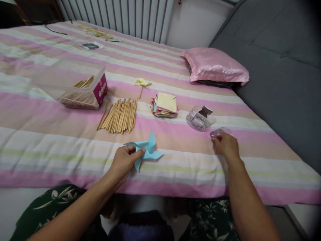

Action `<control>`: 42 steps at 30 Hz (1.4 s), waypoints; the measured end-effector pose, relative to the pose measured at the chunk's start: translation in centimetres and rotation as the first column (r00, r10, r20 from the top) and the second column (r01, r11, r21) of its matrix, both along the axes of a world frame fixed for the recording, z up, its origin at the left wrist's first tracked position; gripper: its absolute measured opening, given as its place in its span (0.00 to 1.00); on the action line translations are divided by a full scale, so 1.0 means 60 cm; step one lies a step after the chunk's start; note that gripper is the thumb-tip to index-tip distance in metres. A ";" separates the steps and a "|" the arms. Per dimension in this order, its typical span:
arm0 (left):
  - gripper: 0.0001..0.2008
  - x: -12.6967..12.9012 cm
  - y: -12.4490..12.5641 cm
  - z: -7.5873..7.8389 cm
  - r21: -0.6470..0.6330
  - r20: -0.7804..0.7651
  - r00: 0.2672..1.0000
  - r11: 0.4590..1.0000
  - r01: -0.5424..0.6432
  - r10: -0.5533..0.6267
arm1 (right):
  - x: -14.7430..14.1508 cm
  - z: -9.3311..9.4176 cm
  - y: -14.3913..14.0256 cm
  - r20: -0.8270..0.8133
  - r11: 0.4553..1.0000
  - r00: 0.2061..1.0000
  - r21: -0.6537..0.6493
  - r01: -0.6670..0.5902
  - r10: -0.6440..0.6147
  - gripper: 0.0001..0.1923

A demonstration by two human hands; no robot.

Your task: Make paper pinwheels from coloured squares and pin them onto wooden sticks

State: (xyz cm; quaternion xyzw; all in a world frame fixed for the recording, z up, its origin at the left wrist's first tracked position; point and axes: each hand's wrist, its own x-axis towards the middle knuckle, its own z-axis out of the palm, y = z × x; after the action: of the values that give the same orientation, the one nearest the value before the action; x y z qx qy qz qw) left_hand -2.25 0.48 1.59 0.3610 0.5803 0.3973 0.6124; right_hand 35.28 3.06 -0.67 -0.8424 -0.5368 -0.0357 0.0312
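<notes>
My left hand (124, 160) pinches the folded light-blue paper pinwheel (147, 149) against the pink-striped bed cover (50, 134), near its front edge. My right hand (225, 144) curls its fingers onto a small clear plastic lid (217, 133), just beside the clear plastic tub of pins (200, 118).

Both forearms stretched forward, left hand (124, 161) fingers pinched together, right hand (225, 145) curled, palm down, fingertips forward
</notes>
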 end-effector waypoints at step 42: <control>0.10 0.001 -0.001 0.008 0.020 -0.016 1.000 1.000 0.000 0.001 | -0.018 0.016 0.000 -0.054 0.968 0.972 0.102 0.231 -0.227 0.14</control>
State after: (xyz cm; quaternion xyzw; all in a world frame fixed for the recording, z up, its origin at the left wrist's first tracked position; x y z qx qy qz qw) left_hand -2.18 0.43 2.06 0.3702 0.5814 0.4002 0.6040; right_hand 34.21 3.08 0.31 -0.8964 -0.4324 -0.0504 0.0832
